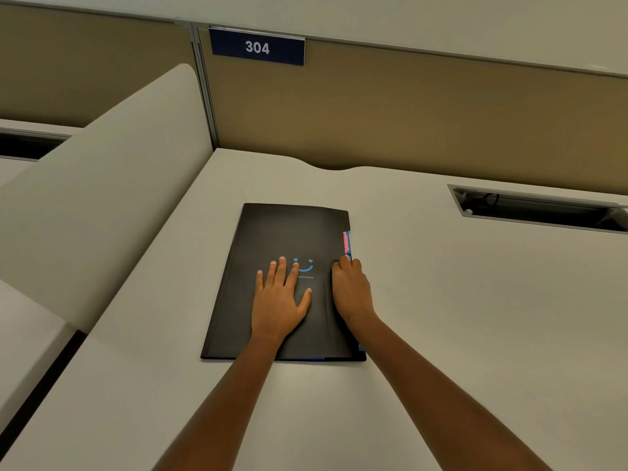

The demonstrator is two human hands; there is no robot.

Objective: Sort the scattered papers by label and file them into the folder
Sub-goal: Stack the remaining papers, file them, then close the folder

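Both forearms reach out from under the camera over the pale surface (441, 300) to the folder (289, 232), which lies closed and flat on it, its long side running away from me.

On the folder's near half, my left hand (277, 300) lies flat on the cover, fingers straight and spread, pressing it down. Just to the right of that, at the folder's right edge, my right hand (350, 290) has its fingers curled onto the cover's edge; whether they grip the edge or only rest on it, I cannot tell.

The risk, as I judge it, is in opening. If I lift the right edge while the left hand bears down this close to it, the cover may bend and crease, or the folder may skid across the smooth surface. Whatever sits inside could slide out of the open side too.

The folder is black and matte, thin, with a small blue smiling mark at its middle, partly under my left fingertips. Pink and blue tabs (346, 243) stick out along its right edge, beyond my right hand. No loose papers show anywhere around the folder.

Well beyond the folder, to its right, a cable slot (543, 212) is cut into the surface. Farther still, a tan partition (407, 113) carries a sign (257, 47) reading 304.
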